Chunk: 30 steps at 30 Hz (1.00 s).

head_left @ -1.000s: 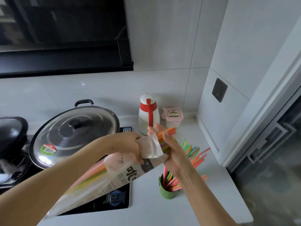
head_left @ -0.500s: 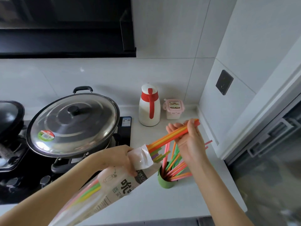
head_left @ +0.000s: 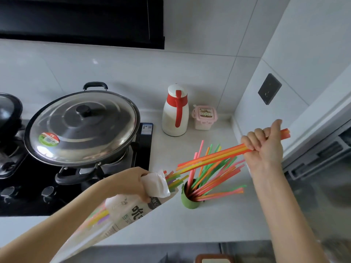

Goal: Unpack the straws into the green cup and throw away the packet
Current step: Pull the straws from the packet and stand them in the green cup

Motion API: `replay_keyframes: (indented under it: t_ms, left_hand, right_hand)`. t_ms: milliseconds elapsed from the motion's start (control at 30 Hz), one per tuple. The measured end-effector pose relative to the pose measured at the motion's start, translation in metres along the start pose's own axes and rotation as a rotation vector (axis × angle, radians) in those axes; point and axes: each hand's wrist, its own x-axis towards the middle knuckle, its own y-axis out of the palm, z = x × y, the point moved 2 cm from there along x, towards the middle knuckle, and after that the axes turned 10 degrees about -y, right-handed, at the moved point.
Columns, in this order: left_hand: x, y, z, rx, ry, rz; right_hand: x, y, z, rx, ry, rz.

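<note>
My left hand grips the straw packet near its open mouth, where several straw ends stick out. The packet slants down to the lower left with more coloured straws inside. My right hand is closed around a small bundle of orange and yellow straws, drawn fully clear of the packet and held over the counter. The green cup stands on the counter just right of the packet's mouth, below the bundle, with several straws fanning out of it to the right.
A lidded wok sits on the black hob at the left. A white and red jug and a small pink box stand against the back wall. The white counter ends at the right wall with a socket.
My right hand has pulled the orange and yellow bundle up and to the right, out of the packet. My left hand keeps holding the packet in about the same spot.
</note>
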Motion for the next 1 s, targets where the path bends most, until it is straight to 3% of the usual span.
replay_keyframes:
  t_ms: [167,367,600,700,767,867,1000]
  left_hand:
    - [0.002,0.008,0.016,0.035,-0.064,-0.038]
    - [0.002,0.009,0.024,0.086,-0.111,-0.078]
    - [0.003,0.005,0.028,0.119,-0.117,-0.113]
    - [0.003,0.002,0.029,0.133,-0.115,-0.126]
    - [0.003,0.0,0.028,0.133,-0.105,-0.132]
    - [0.006,-0.002,0.021,0.115,-0.073,-0.133]
    - [0.011,-0.008,0.004,0.092,-0.035,-0.136]
  right_hand:
    - [0.0,-0.007,0.015,-0.214,-0.116,0.014]
    - [-0.009,-0.01,-0.026,-0.359,-0.181,0.088]
    - [-0.026,-0.036,-0.099,-0.804,-0.093,0.324]
    - [-0.024,-0.035,-0.093,-0.731,-0.064,0.343]
    - [-0.021,-0.029,-0.076,-0.714,-0.202,0.335]
    - [-0.019,-0.024,-0.066,-0.916,-0.391,0.392]
    - [-0.014,-0.03,-0.091,-1.236,-0.25,0.6]
